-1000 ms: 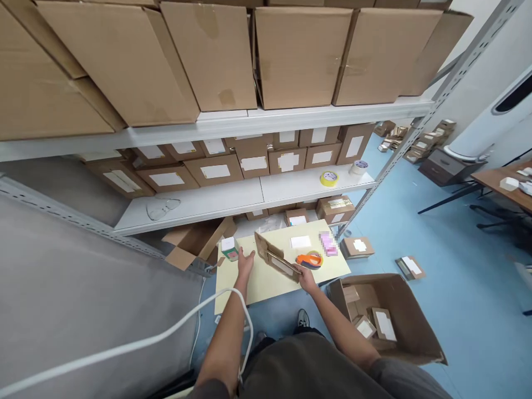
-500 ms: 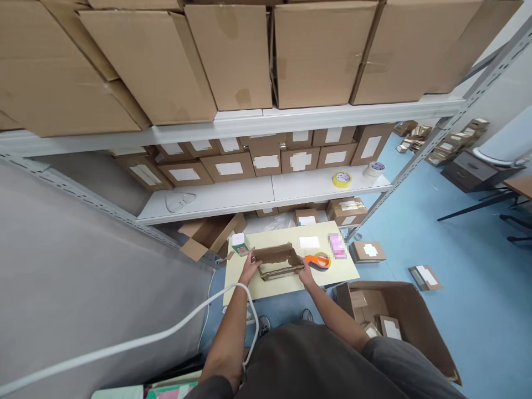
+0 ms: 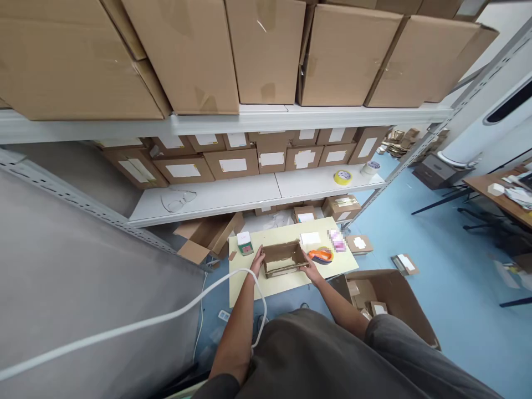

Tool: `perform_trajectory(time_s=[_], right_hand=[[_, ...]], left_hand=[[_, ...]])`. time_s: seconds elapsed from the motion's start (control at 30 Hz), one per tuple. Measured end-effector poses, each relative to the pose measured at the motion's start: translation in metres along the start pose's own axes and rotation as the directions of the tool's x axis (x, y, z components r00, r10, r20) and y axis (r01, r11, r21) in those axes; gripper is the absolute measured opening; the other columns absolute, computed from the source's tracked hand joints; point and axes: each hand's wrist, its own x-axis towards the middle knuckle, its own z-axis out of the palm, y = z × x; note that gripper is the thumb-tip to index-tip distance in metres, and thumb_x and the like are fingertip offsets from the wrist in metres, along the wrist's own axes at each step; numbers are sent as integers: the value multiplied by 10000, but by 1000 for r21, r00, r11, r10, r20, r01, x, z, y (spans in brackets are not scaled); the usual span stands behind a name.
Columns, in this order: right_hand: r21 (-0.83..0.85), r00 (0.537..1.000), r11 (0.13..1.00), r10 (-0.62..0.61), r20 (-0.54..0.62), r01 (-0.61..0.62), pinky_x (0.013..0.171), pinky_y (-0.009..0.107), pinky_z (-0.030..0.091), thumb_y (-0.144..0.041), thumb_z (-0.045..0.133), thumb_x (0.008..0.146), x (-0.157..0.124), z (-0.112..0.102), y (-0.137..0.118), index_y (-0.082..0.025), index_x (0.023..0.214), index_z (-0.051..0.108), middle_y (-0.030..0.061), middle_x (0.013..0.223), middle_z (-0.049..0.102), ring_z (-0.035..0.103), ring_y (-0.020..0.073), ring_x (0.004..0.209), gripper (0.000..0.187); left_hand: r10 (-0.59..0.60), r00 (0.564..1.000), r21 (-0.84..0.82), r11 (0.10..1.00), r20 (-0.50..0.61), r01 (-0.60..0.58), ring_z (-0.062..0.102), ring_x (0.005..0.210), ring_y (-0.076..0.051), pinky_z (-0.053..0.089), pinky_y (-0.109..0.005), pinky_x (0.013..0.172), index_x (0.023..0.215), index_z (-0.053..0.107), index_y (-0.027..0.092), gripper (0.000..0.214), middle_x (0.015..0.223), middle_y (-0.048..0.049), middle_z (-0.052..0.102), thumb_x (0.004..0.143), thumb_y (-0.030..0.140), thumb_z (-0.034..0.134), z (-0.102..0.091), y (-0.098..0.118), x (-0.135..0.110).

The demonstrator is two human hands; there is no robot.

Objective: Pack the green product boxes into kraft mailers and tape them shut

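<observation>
An open cardboard box (image 3: 286, 270) with ragged upper edges is held between my two hands over a pale yellow table (image 3: 245, 285). My left hand (image 3: 257, 262) grips its left end, and my right hand (image 3: 311, 269) grips its right end. Beside my right hand lies an orange tape dispenser (image 3: 318, 255) with yellow tape near it. A small white and green box (image 3: 245, 244) stands behind my left hand. Farther back on the table are a white stack of paper or labels (image 3: 310, 238) and a pink item (image 3: 337, 241), partly blurred.
A metal shelf (image 3: 216, 205) with labelled cartons, tape rolls (image 3: 343, 177) and glasses (image 3: 178, 200) rises ahead. A large open carton (image 3: 399, 293) stands on the floor at right. A white cable (image 3: 166, 317) crosses in front of my left arm. An open carton (image 3: 210, 238) sits left.
My head view has shifted, so the scene slides a little. Both hands still hold the cardboard box, which appears slightly farther right and tipped a little differently.
</observation>
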Motion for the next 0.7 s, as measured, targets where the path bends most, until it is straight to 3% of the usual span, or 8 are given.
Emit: perform_trajectory(time_s=[0.1,0.27,0.4,0.57,0.7], right_hand=[[-61,1000,998,-16,0,16,1172,514,470,-333,750,676,2,2,-4,-339,1551,616,54,1541,654,611,333,1352,886],[-106,998,992,-63,-12,62,1209,498,434,-335,790,680,6,10,-7,-319,1514,655,67,1531,657,563,327,1426,845],[-132,996,990,-50,-70,41,1221,505,417,-348,817,669,6,13,-2,-319,1442,713,69,1503,673,533,332,1453,780],[-8,997,1000,11,-76,-11,1125,490,508,-425,849,696,2,15,-6,-292,1427,712,80,1357,748,652,309,1269,756],[45,991,999,7,-132,-1,1075,479,541,-536,919,668,3,17,-14,-248,1277,758,91,1200,780,687,316,1165,693]], left_hand=[[6,1000,-30,1000,20,-5,445,1577,-288,376,-500,1282,1602,527,317,660,1654,-79,551,955,441,577,-4,-4,8],[110,994,132,985,12,-111,529,1488,-327,439,-474,1230,1501,580,203,631,1589,-158,602,878,264,662,-6,-9,23],[171,985,223,960,20,-171,628,1370,-287,522,-431,1138,1360,605,223,535,1472,-150,670,828,221,668,-5,-11,29],[215,977,340,917,15,-207,636,1372,-257,505,-411,1143,1056,640,240,259,1337,-112,721,801,199,661,-8,-14,34],[234,972,380,899,5,-218,554,1472,-284,463,-455,1188,928,640,245,141,1319,-122,722,807,239,714,-10,-14,34]])
